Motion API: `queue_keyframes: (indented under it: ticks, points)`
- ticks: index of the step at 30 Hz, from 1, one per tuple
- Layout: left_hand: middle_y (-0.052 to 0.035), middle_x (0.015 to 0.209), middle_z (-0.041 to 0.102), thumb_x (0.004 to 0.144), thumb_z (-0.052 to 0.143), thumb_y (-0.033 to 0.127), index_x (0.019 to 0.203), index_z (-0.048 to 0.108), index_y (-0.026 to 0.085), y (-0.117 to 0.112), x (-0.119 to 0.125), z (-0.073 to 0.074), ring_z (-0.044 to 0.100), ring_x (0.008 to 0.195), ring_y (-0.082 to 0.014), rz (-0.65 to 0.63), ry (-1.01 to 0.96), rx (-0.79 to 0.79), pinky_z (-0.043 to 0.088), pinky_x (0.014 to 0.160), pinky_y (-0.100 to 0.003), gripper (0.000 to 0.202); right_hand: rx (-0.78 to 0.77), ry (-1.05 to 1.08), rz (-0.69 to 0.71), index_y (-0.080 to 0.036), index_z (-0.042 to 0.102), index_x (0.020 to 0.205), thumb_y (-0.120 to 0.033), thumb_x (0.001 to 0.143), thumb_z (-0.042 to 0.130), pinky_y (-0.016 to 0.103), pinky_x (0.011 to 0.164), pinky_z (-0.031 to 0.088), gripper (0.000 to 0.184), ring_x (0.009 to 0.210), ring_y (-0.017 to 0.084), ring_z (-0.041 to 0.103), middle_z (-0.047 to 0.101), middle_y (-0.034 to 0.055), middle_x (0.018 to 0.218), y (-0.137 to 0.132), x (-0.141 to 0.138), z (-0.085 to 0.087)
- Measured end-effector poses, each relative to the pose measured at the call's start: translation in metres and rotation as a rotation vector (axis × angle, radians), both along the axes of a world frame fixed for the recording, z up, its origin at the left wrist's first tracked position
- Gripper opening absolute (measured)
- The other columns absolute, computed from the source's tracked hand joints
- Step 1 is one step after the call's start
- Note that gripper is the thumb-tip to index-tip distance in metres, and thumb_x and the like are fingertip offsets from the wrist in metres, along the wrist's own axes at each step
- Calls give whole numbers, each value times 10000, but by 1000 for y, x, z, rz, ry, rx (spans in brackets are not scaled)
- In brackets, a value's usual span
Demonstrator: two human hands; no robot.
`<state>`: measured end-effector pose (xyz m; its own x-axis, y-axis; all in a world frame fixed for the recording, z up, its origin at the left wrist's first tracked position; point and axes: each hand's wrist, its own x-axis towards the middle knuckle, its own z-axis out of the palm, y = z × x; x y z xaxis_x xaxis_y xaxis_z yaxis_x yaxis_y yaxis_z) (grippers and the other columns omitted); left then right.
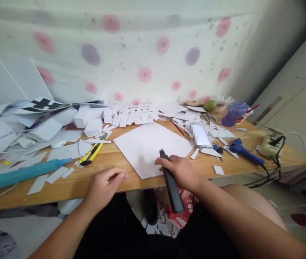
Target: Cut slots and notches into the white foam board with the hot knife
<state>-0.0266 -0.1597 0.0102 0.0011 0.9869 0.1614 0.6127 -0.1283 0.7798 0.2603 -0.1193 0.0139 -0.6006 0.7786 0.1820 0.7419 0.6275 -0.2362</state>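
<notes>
Here, the right grip [180, 172] was clamped around a black tool [173, 190], and the white sheet [147, 151] just beyond it, unheld by the curled-together left grip [106, 185], might have slid if the tool's tip caught it.

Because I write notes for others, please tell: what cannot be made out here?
In the head view:
Phone screen: hidden by pixelation.
Teal tube: one end cut off by the left edge.
Black tool in the right hand: tip too small and blurred.
Left hand: palm turned from view.
</notes>
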Motion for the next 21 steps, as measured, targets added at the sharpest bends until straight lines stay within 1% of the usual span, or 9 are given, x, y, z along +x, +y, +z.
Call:
queue_keyframes:
  ticks: [2,4,7,10,13,15,17,19,21]
  points:
    - [-53,748,779,812,593,464,796,751,223,-31,10,-10,747,703,-241,-7,-80,-66,582,686,-315,289,-17,-117,11,-232,623,1341,-436,993,585,336,741,489,406,913,296,689,726,125,906,2,-8,3]
    - [-49,713,771,776,646,442,781,765,220,-52,18,-15,742,663,-237,-22,-157,-134,585,659,-310,251,-38,-141,2,-218,606,1346,-468,959,622,337,717,472,461,892,309,680,714,137,908,3,-13,3]
    - [-47,716,767,741,722,407,782,776,212,-69,24,-19,734,670,-227,-26,-281,-223,581,680,-304,207,-36,-111,-19,-219,579,1357,-303,934,627,321,697,447,435,895,305,673,702,135,927,2,-16,-2]
    - [-59,774,775,760,762,381,830,774,192,-79,26,-21,737,726,-216,-9,-427,-304,575,747,-302,202,-38,-63,-29,-233,566,1354,-135,876,592,303,703,433,489,890,282,670,702,117,935,1,-18,-7]
    - [-102,907,791,802,767,401,962,754,169,-83,28,-24,750,815,-225,13,-598,-396,576,789,-317,282,-47,17,-22,-223,563,1330,-133,864,603,301,723,446,476,860,264,675,707,101,927,-2,-21,-6]
    - [-146,1037,785,817,760,441,1108,710,167,-82,32,-25,759,887,-258,11,-730,-462,586,807,-358,403,-54,84,-16,-217,535,1338,-162,872,630,295,733,463,479,852,248,682,709,92,945,-9,-22,-1]
    - [-191,1128,763,840,725,485,1193,664,154,-75,38,-25,760,945,-300,6,-864,-515,595,822,-410,488,-64,140,-6,-220,494,1356,-187,875,661,280,745,481,510,860,225,688,714,80,983,-20,-24,5]
    - [-204,1157,753,885,657,494,1199,652,139,-63,45,-25,756,984,-313,25,-985,-526,597,855,-437,474,-85,198,17,-219,478,1347,-223,864,710,270,760,499,536,869,210,692,719,70,1002,-34,-25,9]
    - [-163,1141,765,906,633,426,1177,657,149,-49,53,-25,754,986,-276,84,-1079,-475,597,875,-401,389,-115,277,56,-209,506,1303,-265,826,773,285,772,517,549,871,220,694,723,75,993,-49,-26,10]
